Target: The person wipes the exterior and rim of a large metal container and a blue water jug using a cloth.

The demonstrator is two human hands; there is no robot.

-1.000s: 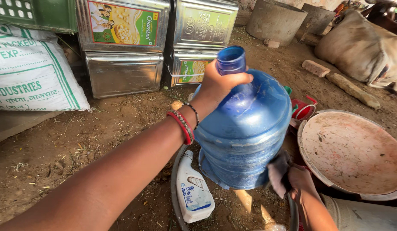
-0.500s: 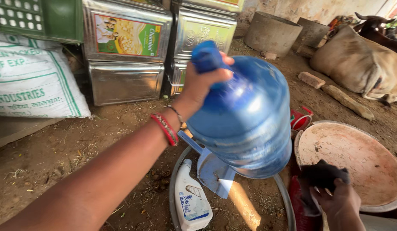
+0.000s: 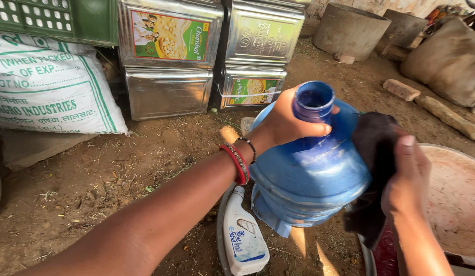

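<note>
Your left hand (image 3: 283, 122) has a tight grip on the big blue jug's (image 3: 311, 174) neck, and your right hand (image 3: 409, 176) presses a dark cloth (image 3: 373, 153) on its side.

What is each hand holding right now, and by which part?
Left hand grips the blue jug by its neck; right hand presses a dark cloth against its side.

I see the water jug (image 3: 311, 174) at centre frame, the spray bottle (image 3: 242, 237) below it, lower centre. The oil tins (image 3: 212, 56) stand stacked along the top, the sack (image 3: 48, 87) upper left, and the basin (image 3: 457, 199) at right.
</note>
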